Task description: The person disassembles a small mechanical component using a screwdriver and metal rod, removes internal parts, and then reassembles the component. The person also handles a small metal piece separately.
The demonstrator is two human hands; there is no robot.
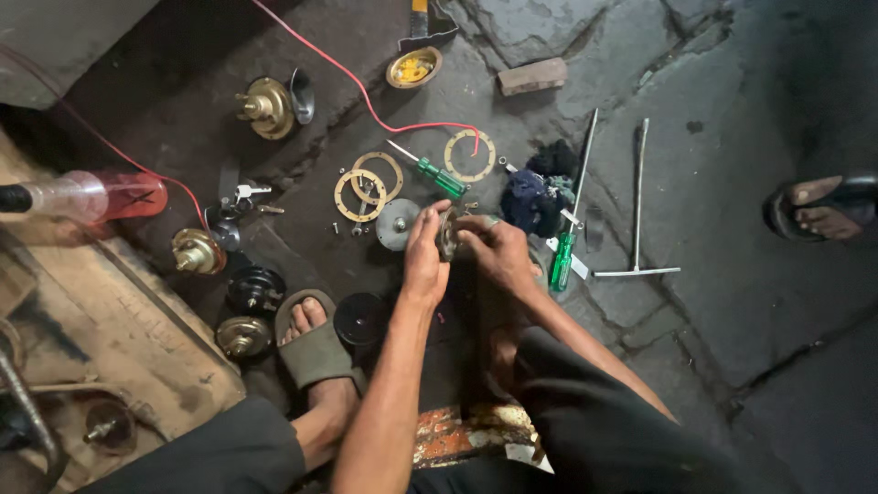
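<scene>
While the person crouches over a stone floor (732, 302), both hands meet at the middle of the view around one small round metal part (450, 233). The left hand (426, 261) grips the part's left side with fingers curled up over it, and the right hand (498, 252) clasps it from the right, thumb and fingers pressed on its rim. The part is held just above the floor, mostly hidden by the fingers, so its detail cannot be made out.

Just beside the left hand lies a grey disc (396, 223). Beyond it sit two overlapping brass rings (366, 186), and a third ring (470, 155) lies further right, with a green-handled screwdriver (437, 176) between them. A red wire (366, 96) runs across the floor to that third ring. A dark rag (538, 197) lies near the right hand, a second green screwdriver (563, 252) beside it, and a T-shaped wrench (637, 210) further right.

To the left are several brass horn-like bodies (265, 107), (196, 251), (241, 336) and a black one (255, 288). A black disc (360, 318) lies next to the person's sandalled foot (315, 352). Another person's foot (823, 209) shows at the right edge.
</scene>
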